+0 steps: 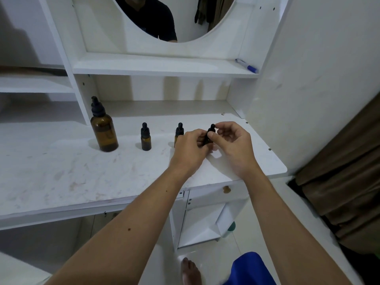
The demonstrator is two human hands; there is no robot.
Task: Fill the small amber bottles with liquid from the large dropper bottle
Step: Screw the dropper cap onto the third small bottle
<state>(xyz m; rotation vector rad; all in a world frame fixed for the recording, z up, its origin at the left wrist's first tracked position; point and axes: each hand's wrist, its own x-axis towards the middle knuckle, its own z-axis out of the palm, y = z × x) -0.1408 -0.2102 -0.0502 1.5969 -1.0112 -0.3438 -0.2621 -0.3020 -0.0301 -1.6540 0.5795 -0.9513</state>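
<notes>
The large amber dropper bottle (103, 131) stands capped at the left of the white desk top (82, 171). To its right stand two small amber bottles, one (145, 138) in the open and a second (179, 130) partly hidden behind my left hand. My left hand (190, 147) grips the body of a third small amber bottle (208, 136), just above the desk. My right hand (232, 142) pinches that bottle's black dropper cap between thumb and fingers. All caps are on.
A blue marker (246, 65) lies on the shelf above, under a round mirror (174, 17). The desk's right edge is near my right hand. A brown curtain (339, 182) hangs at the right. Below are an open cabinet, floor tiles and my foot.
</notes>
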